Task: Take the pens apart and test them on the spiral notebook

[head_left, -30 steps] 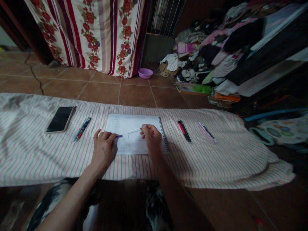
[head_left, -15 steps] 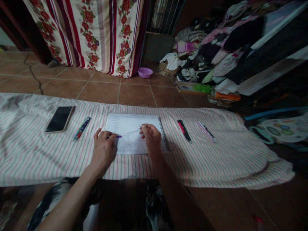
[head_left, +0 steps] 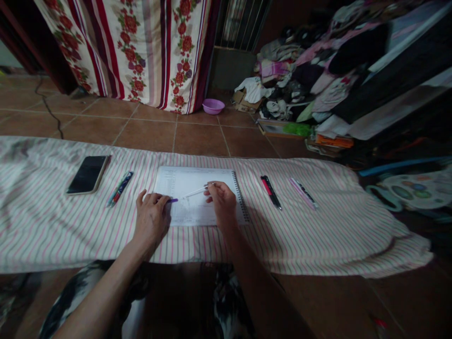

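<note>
A spiral notebook (head_left: 201,176) lies open to a pale page in front of me, its coil on the right. My left hand (head_left: 151,212) rests at its left edge, fingers closed on a slim purple pen part (head_left: 173,200) that pokes out toward the right. My right hand (head_left: 222,200) is over the page, pinching a thin whitish rod like a pen refill (head_left: 194,191). The rod's tip points left, a short gap from the purple part's end. Whatever part of the purple piece lies inside my left fingers is hidden.
A phone (head_left: 88,175) and some pens (head_left: 119,189) lie to the left on the striped cloth (head_left: 318,245). To the right are a black and red pen (head_left: 271,193) and pink and dark pens (head_left: 302,193). Beyond stand a purple basin (head_left: 213,107) and heaped clothes (head_left: 300,80).
My left hand has shifted slightly left with the purple pen part, which stands a little farther from the rod's tip. My right hand has barely moved.
</note>
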